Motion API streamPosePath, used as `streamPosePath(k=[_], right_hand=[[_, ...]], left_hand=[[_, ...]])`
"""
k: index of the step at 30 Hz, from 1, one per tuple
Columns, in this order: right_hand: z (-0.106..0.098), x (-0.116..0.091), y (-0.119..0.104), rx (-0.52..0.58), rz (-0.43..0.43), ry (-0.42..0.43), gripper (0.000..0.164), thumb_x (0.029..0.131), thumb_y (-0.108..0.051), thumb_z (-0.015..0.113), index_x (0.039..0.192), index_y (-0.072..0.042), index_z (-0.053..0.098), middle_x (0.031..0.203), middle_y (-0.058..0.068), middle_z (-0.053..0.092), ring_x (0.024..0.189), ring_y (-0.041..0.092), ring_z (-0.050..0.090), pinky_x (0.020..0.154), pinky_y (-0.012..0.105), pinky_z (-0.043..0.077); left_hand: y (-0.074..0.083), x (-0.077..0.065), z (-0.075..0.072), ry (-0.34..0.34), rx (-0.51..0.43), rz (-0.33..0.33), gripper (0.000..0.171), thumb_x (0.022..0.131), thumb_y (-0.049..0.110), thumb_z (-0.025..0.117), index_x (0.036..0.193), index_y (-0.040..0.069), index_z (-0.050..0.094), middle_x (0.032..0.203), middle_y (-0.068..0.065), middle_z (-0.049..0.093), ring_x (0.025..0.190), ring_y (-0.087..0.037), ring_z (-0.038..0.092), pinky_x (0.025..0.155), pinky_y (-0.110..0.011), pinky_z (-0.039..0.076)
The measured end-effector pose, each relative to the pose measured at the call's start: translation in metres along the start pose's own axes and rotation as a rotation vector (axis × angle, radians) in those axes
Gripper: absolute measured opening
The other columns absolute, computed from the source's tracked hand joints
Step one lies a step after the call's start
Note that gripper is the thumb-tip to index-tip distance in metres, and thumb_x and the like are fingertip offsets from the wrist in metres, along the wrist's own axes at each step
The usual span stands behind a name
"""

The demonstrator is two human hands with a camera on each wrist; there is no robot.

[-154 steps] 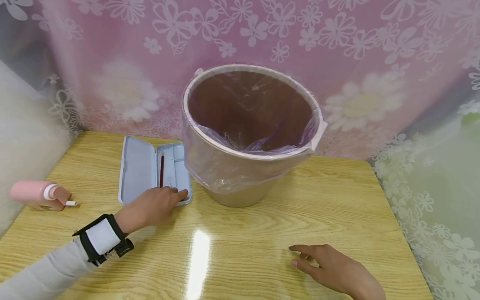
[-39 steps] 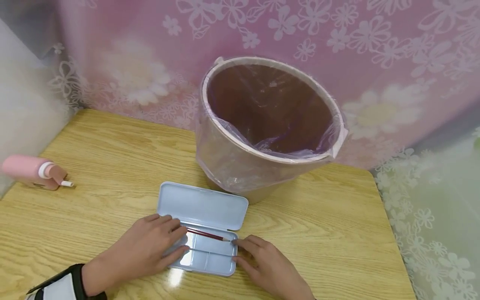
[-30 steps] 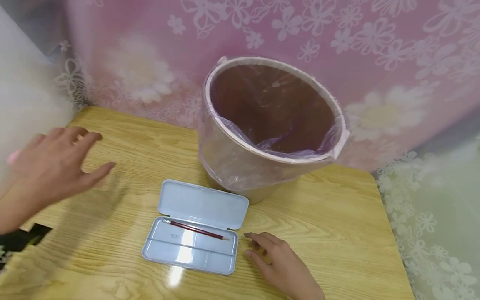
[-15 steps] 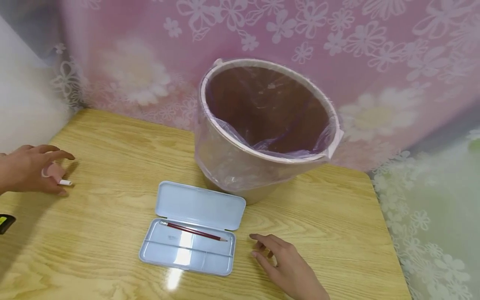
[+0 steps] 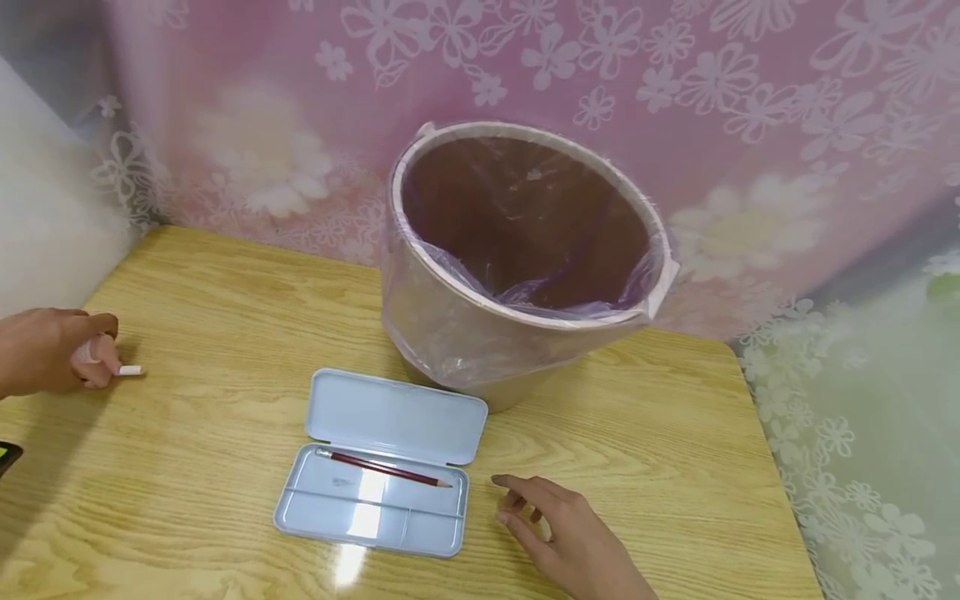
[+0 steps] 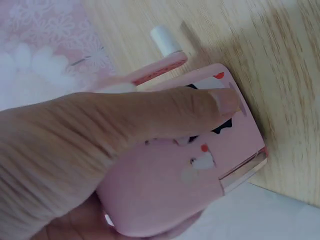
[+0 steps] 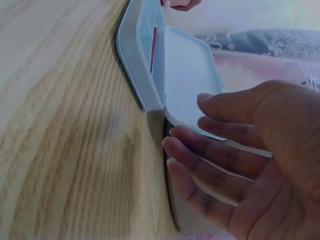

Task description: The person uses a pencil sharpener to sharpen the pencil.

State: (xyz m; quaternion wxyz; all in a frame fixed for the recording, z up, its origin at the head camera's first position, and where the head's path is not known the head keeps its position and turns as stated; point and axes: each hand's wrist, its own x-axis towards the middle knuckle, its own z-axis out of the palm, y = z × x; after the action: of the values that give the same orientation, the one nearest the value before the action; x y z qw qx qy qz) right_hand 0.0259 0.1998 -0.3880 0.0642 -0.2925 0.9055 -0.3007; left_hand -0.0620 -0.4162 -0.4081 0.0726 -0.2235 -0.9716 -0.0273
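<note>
At the table's left edge, my left hand (image 5: 41, 354) grips a pink hand-crank pencil sharpener (image 6: 160, 185). The thumb lies across its printed side, and the crank with its white knob (image 5: 131, 370) sticks out past the fingers. A light blue pencil case (image 5: 397, 417) lies with its lid raised in front of the bin. Inside its long compartment rests a dark red pencil (image 5: 386, 469), sharpened tip to the right, beside a small grey smudge. My right hand (image 5: 570, 529) holds nothing; its loosely bent fingers are just right of the case, apart from it.
A large bin (image 5: 480, 392) with a clear purplish liner stands at the back middle, directly behind the case lid. Flowered pink curtain (image 5: 255, 158) hangs behind the wood-grain table (image 5: 225, 317). Pale sheets border both sides.
The pencil case has been turned and brought from the bin's left to its front. My left hand has left the case, moved left and taken hold of the sharpener. My right hand has released the case.
</note>
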Motion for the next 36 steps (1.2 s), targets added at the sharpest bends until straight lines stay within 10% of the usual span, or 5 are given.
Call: streamPosePath(k=[9, 22, 36], right_hand=[[-0.007, 0.000, -0.003, -0.043, 0.043, 0.000, 0.031, 0.098, -0.020, 0.068, 0.129, -0.013, 0.067, 0.099, -0.022, 0.069, 0.088, -0.005, 0.063, 0.071, 0.023, 0.055], [-0.010, 0.024, -0.038, 0.131, -0.205, 0.191, 0.034, 0.095, -0.007, 0.070, 0.126, -0.018, 0.067, 0.103, -0.009, 0.073, 0.085, 0.001, 0.064, 0.074, 0.019, 0.054], [-0.007, 0.069, -0.092, 0.147, -0.294, 0.112, 0.058, 0.094, -0.037, 0.073, 0.144, -0.018, 0.051, 0.138, -0.008, 0.060, 0.125, 0.007, 0.060, 0.102, 0.023, 0.051]], left_hand=[[0.046, 0.010, -0.029, -0.219, -0.105, -0.160, 0.058, 0.064, 0.024, 0.095, 0.106, 0.004, 0.059, 0.075, 0.004, 0.058, 0.062, -0.014, 0.050, 0.054, -0.030, 0.039], [0.159, 0.040, -0.073, 0.055, -0.273, 0.073, 0.064, 0.066, 0.028, 0.095, 0.121, 0.020, 0.063, 0.090, 0.011, 0.063, 0.072, 0.003, 0.049, 0.058, -0.024, 0.046], [0.269, 0.066, -0.084, 0.004, -0.468, 0.356, 0.049, 0.091, 0.050, 0.073, 0.126, 0.019, 0.058, 0.100, 0.013, 0.064, 0.081, 0.004, 0.054, 0.066, -0.014, 0.048]])
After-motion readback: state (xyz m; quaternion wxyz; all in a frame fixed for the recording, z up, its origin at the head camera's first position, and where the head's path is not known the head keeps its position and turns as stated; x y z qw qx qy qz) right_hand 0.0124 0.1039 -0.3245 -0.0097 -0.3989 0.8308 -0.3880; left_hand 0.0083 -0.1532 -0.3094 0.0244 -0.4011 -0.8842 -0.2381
